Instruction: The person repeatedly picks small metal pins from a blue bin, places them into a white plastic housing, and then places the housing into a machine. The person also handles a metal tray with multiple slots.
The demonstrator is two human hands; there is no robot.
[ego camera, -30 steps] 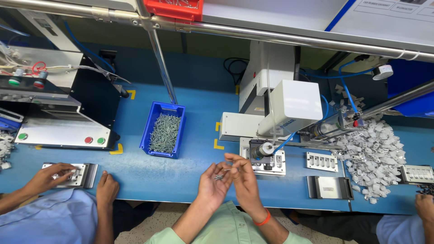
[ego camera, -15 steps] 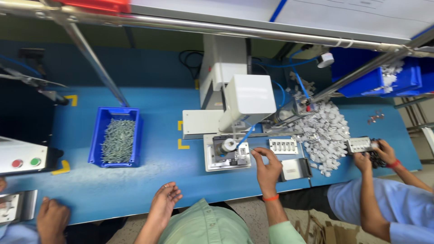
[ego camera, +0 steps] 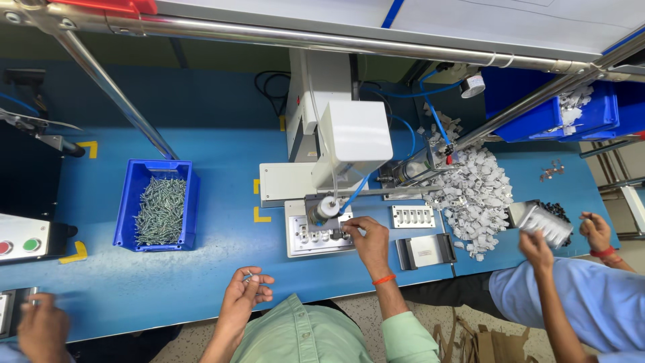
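Right hand [ego camera: 366, 240] rests on the white fixture plate [ego camera: 318, 236] under the press head [ego camera: 354, 140]. Fingertips are pinched together at the plate's row of small sockets; whether a part sits between them cannot be told. An orange band circles the wrist.

Left hand [ego camera: 246, 290] lies palm up over the blue table [ego camera: 222, 269], near the front edge and well apart from the plate. Fingers are curled half closed around a few small metal screws [ego camera: 250, 278], held loosely in the palm.

Just right of the plate lies a small white block [ego camera: 412, 216] with a row of slots, and below it a grey tray [ego camera: 424, 251]. A heap of white plastic parts [ego camera: 474, 191] spreads across the table beyond these.

To the left, well apart from both hands, a blue bin [ego camera: 158, 212] holds loose screws. A yellow corner mark [ego camera: 259, 215] sits between bin and plate. A control box [ego camera: 23, 240] with a red and a green button stands at the far left edge.

A co-worker in a blue shirt [ego camera: 564, 296] at the right holds a tray of parts [ego camera: 543, 222] in two hands. Another person's hand [ego camera: 41, 329] shows at the lower left corner.
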